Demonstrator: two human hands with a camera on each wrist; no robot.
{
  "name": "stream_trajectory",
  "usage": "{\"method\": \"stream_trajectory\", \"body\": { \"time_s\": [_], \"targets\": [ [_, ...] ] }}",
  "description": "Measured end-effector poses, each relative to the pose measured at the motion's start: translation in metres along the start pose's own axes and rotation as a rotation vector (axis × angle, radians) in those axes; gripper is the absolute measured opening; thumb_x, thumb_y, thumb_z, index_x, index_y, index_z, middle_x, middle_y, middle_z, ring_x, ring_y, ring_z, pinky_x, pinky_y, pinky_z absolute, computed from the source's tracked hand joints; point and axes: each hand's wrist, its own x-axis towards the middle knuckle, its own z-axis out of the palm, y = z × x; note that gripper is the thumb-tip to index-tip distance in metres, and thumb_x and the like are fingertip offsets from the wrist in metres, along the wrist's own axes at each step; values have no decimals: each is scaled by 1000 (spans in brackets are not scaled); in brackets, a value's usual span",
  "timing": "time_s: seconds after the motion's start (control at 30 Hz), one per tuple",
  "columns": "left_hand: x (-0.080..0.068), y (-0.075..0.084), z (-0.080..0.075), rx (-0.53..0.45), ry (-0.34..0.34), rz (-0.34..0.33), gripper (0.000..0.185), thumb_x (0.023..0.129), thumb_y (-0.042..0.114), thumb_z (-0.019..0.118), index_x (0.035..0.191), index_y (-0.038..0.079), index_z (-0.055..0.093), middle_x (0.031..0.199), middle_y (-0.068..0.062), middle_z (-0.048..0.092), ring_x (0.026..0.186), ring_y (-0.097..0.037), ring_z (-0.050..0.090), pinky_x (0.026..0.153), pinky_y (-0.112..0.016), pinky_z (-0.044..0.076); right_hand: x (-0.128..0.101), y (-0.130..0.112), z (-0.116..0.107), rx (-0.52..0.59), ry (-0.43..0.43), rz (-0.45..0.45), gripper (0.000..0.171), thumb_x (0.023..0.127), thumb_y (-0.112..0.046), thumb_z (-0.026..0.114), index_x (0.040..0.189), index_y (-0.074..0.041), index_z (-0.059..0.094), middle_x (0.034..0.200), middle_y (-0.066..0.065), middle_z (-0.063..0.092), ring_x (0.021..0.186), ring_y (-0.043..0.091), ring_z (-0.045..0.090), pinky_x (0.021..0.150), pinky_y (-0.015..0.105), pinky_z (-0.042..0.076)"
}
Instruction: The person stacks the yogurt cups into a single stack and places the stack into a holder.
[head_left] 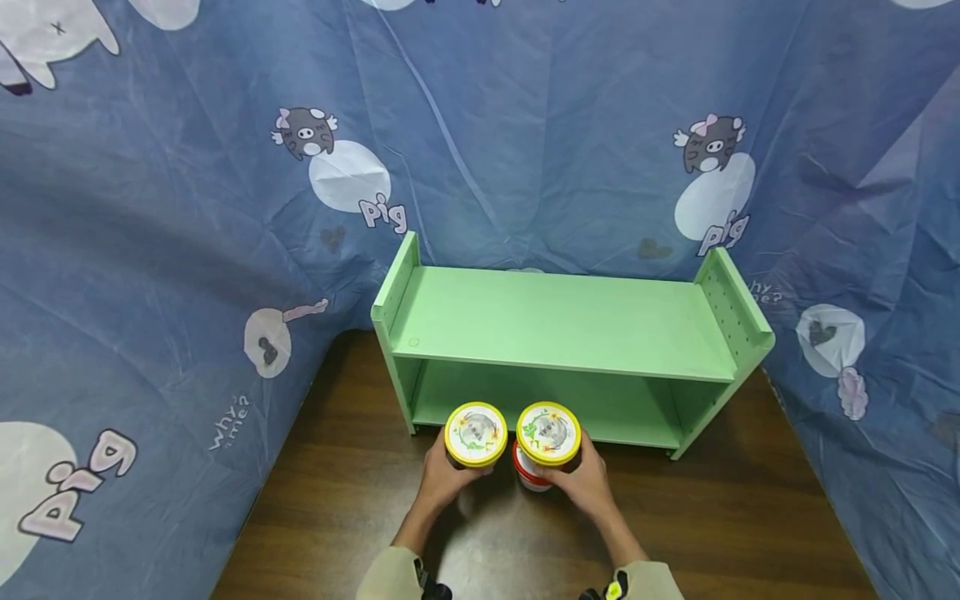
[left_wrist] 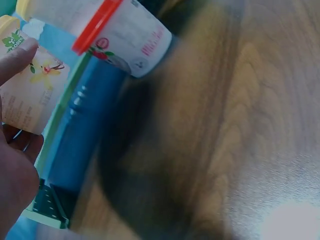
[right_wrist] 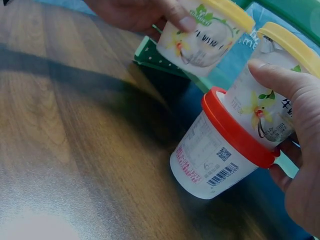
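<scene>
My left hand (head_left: 441, 481) grips a white tub with a yellow lid (head_left: 476, 433), held upright above the table in front of the shelf. A matching yellow-lidded tub (head_left: 548, 432) is in my right hand (head_left: 588, 483), with the thumb and fingers round its side. Its base meets the lid of a white tub with a red lid (right_wrist: 215, 150) below it; I cannot tell whether it bears its weight there. Flowers and green leaves are printed on the yellow-lidded tubs. In the head view the upper tub hides most of the red-lidded one.
A light green two-level shelf (head_left: 555, 321) stands on the brown wooden table (head_left: 322, 500), just beyond both hands. Its raised side panels (head_left: 731, 312) bound the top board. Behind and at the sides hangs a blue cloth (head_left: 525, 150) with pig prints.
</scene>
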Motion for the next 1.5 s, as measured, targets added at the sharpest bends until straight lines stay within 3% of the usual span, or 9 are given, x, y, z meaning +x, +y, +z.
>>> {"method": "stream_trajectory", "body": {
  "time_s": [0.2,0.5,0.77,1.07,1.37,1.5],
  "targets": [
    [2,18,-3,-23,0,19,96,54,19,94,139,18,49,128,-4,65,122,-16,56,111,-42,38,0,1,0,-1,0,-8,94,61,-28,91,140,-12,44,132,13,59,126,31,53,107,52,40],
    [6,27,-4,13,18,83,92,53,21,94,135,14,52,123,-7,67,116,-19,59,107,-43,42,1,3,0,-6,-7,10,95,62,-29,91,141,-11,42,134,14,58,128,32,51,109,55,39],
    [10,35,-6,6,-3,94,93,54,21,93,137,16,50,126,-6,65,119,-20,58,108,-49,40,1,4,0,-3,-9,18,95,62,-28,90,142,-11,41,135,14,57,128,32,51,108,56,39],
    [13,43,-7,13,-1,109,90,56,21,93,135,16,51,125,-5,66,118,-19,59,106,-46,43,1,4,1,2,-4,17,95,62,-28,90,142,-12,42,134,14,57,128,32,51,108,56,40],
    [13,70,-7,19,7,95,88,57,10,92,135,5,50,125,-16,65,117,-28,58,105,-47,45,0,3,0,12,-4,-7,92,63,-26,90,140,-12,43,133,14,58,126,32,52,105,55,42],
    [15,77,-7,1,-5,95,89,58,11,92,136,9,49,127,-13,64,119,-25,58,105,-45,45,0,2,0,10,-7,-8,91,63,-27,90,140,-12,43,132,13,58,125,31,53,105,55,42]
  ]
}}
